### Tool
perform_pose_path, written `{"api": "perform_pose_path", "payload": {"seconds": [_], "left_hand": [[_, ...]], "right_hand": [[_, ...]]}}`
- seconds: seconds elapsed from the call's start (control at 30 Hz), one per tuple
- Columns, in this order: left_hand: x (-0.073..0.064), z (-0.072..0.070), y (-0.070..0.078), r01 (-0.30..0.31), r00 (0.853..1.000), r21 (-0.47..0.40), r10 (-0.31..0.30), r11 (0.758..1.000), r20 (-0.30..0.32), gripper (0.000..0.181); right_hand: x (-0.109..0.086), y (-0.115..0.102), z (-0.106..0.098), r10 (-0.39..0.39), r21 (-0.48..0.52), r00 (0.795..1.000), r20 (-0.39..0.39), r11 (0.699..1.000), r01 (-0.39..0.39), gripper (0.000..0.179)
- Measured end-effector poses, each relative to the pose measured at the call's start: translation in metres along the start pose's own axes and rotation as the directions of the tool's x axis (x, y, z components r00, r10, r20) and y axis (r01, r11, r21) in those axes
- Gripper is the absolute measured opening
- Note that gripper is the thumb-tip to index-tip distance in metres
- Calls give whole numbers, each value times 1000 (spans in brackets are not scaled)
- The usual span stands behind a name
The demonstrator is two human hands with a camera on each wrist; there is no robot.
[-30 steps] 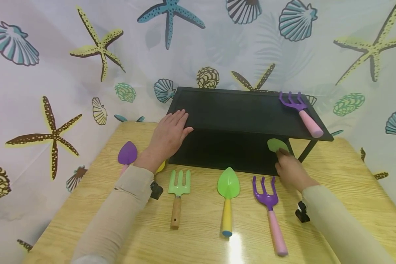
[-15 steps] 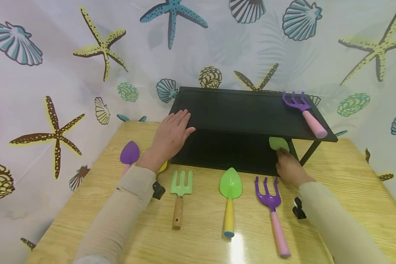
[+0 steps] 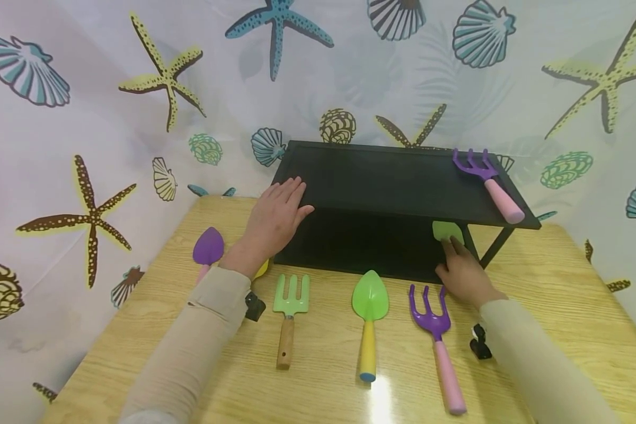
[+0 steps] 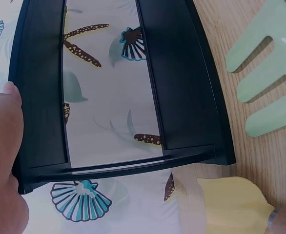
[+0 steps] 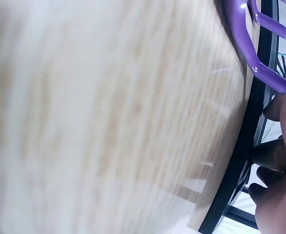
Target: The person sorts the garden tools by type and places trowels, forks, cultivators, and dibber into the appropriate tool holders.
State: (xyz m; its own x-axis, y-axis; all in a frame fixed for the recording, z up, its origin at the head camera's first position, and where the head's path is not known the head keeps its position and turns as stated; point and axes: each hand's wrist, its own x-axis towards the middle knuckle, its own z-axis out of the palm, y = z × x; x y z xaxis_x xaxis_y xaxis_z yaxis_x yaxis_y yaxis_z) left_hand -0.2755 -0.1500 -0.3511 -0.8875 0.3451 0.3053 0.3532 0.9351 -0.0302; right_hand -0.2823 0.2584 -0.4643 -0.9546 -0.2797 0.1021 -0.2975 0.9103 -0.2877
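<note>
A green tool sits lower right in the black rack.

Centre: black shelf, with a green blade below its right end. Upper right: pink-handled purple fork; lower right: its twin. Lower centre: yellow-handled lime trowel, brown-handled mint fork. White backdrop printed with yellow, brown and blue starfish and shells. Yellowish wood-grain bench.

The right hand hides part of the lower-shelf tool; a sleeve, part of the purple trowel — table blurred, right wrist view.
</note>
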Motion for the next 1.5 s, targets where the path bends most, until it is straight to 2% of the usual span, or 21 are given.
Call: {"api": "perform_pose_path", "payload": {"seconds": [0.47, 0.77, 1.07, 1.4, 1.5], "left_hand": [[1, 1, 0, 3, 1000, 0, -3, 1000, 6, 63], [0, 1, 1, 6, 1000, -11, -6, 1000, 0, 62], [1, 0, 1, 8, 1000, -19, -8, 1000, 10, 63], [1, 1, 2, 4, 1000, -23, -4, 1000, 13, 63], [1, 0, 2, 7, 1000, -29, -6, 1000, 14, 63]], "right_hand": [[-10, -6, -10, -31, -6, 997, -70, 1000, 31, 61], [-19, -9, -15, -112, -27, 980, -168, 994, 109, 57], [-36, -18, -27, -106, -12, 981, -166, 994, 105, 56], [-59, -22, -30, -138, 20, 961, -242, 989, 147, 58], [-68, -23, -32, -113, 32, 969, -222, 992, 123, 59]]}}
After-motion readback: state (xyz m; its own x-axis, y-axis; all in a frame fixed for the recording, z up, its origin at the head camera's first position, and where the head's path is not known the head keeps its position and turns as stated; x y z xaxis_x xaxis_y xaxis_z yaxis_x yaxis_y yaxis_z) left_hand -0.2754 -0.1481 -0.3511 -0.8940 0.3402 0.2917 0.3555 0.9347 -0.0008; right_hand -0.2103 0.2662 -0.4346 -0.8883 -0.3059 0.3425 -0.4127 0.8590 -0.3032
